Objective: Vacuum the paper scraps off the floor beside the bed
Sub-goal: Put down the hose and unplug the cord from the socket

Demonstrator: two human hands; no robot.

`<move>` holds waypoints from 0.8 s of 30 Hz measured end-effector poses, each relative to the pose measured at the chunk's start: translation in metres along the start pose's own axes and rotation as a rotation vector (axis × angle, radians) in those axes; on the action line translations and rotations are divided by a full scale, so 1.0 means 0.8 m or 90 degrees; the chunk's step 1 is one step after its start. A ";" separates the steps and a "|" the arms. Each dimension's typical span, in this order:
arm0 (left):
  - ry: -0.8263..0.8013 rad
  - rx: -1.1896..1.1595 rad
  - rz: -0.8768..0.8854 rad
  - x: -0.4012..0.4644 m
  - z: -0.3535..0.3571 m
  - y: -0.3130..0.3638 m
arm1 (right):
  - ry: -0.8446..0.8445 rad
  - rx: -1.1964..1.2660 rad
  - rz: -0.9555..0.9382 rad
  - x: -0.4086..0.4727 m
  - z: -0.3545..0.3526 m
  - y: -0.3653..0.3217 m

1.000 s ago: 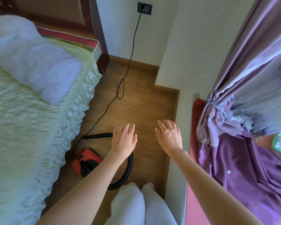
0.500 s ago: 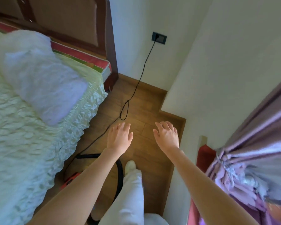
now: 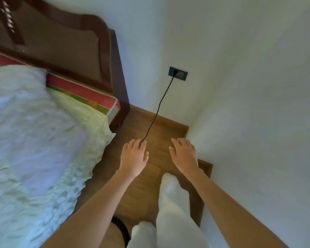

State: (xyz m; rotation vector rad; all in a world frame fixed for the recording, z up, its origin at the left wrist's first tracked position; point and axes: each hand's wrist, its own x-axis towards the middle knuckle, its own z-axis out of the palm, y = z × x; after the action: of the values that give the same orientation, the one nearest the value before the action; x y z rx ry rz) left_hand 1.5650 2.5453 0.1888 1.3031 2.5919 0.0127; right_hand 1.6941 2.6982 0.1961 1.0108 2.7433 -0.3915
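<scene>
Dark brown wooden headboard [image 3: 64, 47] up at the top left. Fluffy white pillow [image 3: 25, 111] on a crinkly pale green bedspread [image 3: 82, 111]. Red striped mattress edge [image 3: 89, 97] just under the headboard. White legs [image 3: 174, 203] near the bottom. Plain white walls [image 3: 249, 86] meeting in a corner.

Vacuum hose [image 3: 123, 228] mostly hidden behind arm, bed [image 3: 34, 158] blurred

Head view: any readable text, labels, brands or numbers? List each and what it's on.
None readable.
Wall socket: dark plate with the black cord plugged in, no marking legible.
Headboard: a pale inlay pattern, not lettering.
Mattress edge: red and green print only, no words.
</scene>
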 end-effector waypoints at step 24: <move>0.268 0.027 0.178 0.589 -0.008 -0.062 | 0.111 0.052 0.138 0.493 -0.019 0.038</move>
State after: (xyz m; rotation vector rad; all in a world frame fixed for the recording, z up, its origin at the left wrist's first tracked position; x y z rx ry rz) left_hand 1.2542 2.8895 0.0907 1.8407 2.7196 0.3157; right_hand 1.4173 2.9642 0.0996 1.4086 2.7460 -0.3990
